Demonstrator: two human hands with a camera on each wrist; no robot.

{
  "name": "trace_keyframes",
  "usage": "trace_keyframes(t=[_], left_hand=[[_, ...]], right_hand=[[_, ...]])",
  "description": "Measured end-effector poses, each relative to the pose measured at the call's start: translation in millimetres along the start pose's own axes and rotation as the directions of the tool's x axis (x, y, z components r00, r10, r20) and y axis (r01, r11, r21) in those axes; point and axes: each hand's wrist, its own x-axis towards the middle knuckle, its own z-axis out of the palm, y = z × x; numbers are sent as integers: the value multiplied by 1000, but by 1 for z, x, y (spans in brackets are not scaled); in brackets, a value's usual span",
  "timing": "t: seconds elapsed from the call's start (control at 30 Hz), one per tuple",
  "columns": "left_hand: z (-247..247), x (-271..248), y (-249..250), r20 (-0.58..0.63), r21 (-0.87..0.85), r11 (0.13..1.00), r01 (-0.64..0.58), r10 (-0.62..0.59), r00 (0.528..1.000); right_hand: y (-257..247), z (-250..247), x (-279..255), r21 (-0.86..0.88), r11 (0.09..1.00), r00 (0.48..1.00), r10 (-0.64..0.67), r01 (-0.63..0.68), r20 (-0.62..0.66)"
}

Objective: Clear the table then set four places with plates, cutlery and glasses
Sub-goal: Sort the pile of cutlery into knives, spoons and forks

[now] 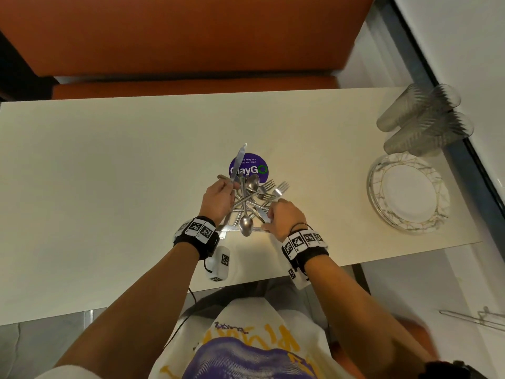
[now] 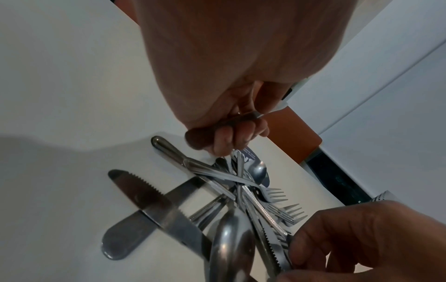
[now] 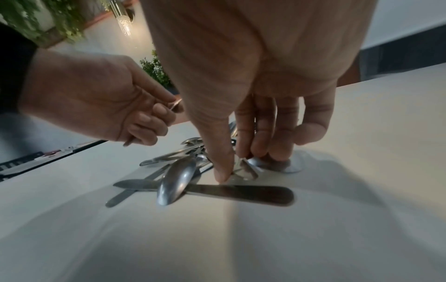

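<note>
A smooth cream surface [image 1: 109, 165] fills the middle of the head view, with an orange padded bench [image 1: 177, 34] along the upper edge. At its centre lies a tangled heap of polished steel cutlery [image 1: 251, 203]: serrated knives, oval spoons and four-tined forks crossing one another, partly over a round purple sticker [image 1: 252, 164]. The left hand [image 1: 217, 199] has its fingers curled round the handle of a table knife [image 1: 237, 162], whose flat blade points toward the top of the frame. The right hand [image 1: 284, 218] reaches down into the heap at its lower right, thumb and fingertips pinching a thin steel handle; which piece cannot be told. At right sit ribbed clear glasses [image 1: 426, 119] lying stacked, just above a stack of round white plates [image 1: 407, 192] with gold veining on the rim.
</note>
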Motion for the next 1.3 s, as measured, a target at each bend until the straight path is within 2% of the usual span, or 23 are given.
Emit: trace_keyframes(t=[0.07, 0.2, 0.53, 0.7, 0.87, 0.97, 1.03, 1.17, 1.3], left_hand=[[1, -1, 0, -2, 5, 1000, -1, 1, 1000], [2, -2, 5, -12, -3, 1000, -16, 16, 1000], [3, 1, 12, -31, 58, 997, -41, 43, 999], [8, -5, 17, -12, 94, 995, -46, 47, 999], [12, -5, 20, -6, 108, 994, -32, 33, 999], [14, -3, 23, -25, 134, 990, -54, 58, 998], [15, -1, 27, -42, 154, 985, -74, 81, 996], [16, 2, 42, -46, 142, 985, -101, 108, 993], [16, 7, 58, -63, 150, 977, -151, 162, 985]], right_hand=[[-1, 4, 0, -34, 999, 999, -4, 2, -41], [1, 6, 1, -90, 996, 1000, 12, -14, -18], [9, -12, -1, -64, 998, 996, -1, -5, -85], [17, -36, 1, 84, 996, 999, 42, -43, 6], [31, -66, 1, 261, 964, 999, 42, -45, 17], [37, -87, 4, 347, 938, 998, 35, -18, -44], [38, -101, 8, 401, 914, 991, 1, 54, -137], [28, -124, 16, 443, 870, 938, -61, 217, -341], [13, -141, 24, 522, 789, 910, -107, 322, -400]])
